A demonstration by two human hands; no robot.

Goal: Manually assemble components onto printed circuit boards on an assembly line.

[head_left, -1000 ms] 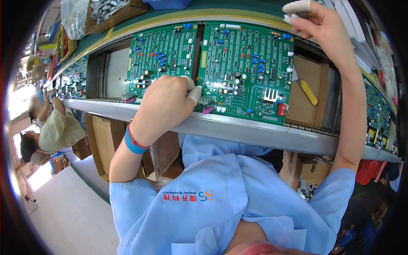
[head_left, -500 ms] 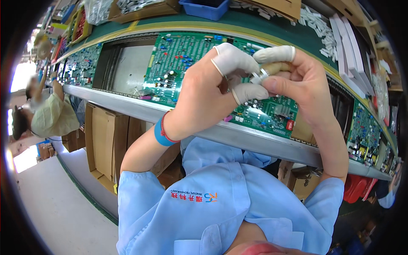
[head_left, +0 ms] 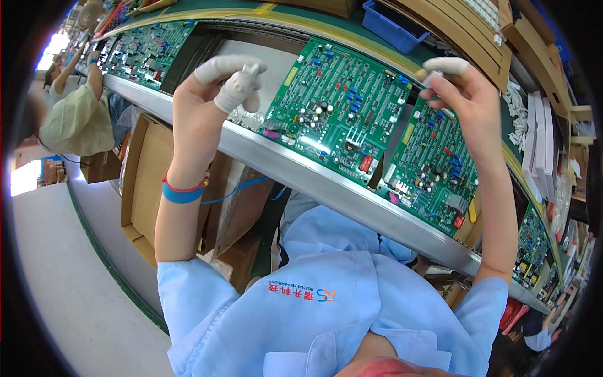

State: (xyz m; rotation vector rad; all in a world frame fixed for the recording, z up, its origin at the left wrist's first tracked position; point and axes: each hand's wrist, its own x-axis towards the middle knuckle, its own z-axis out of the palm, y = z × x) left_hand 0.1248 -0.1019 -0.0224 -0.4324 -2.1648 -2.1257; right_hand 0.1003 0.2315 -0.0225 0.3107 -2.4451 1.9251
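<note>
Raised over the left part of the rail, my left hand (head_left: 204,103), with white finger cots, pinches a small whitish piece (head_left: 252,69) whose kind I cannot make out. My right hand (head_left: 471,100), also with finger cots, is closed on a small white part (head_left: 432,78) above the far edge of the line. Between the two hands lies a green circuit board (head_left: 336,107) carrying blue, red and black components. A second green circuit board (head_left: 433,166) lies beside it, partly under my right forearm.
A metal rail (head_left: 301,169) runs along the near side of the boards. Beyond them are a blue bin (head_left: 392,28), cardboard boxes (head_left: 455,31) and loose white parts (head_left: 518,119). An open carton (head_left: 147,188) stands below at left. Another person (head_left: 78,122) is at the far left.
My hands were together over a board and have moved wide apart, left hand leftward, right hand rightward. The view has shifted, and two boards now show between my arms.
</note>
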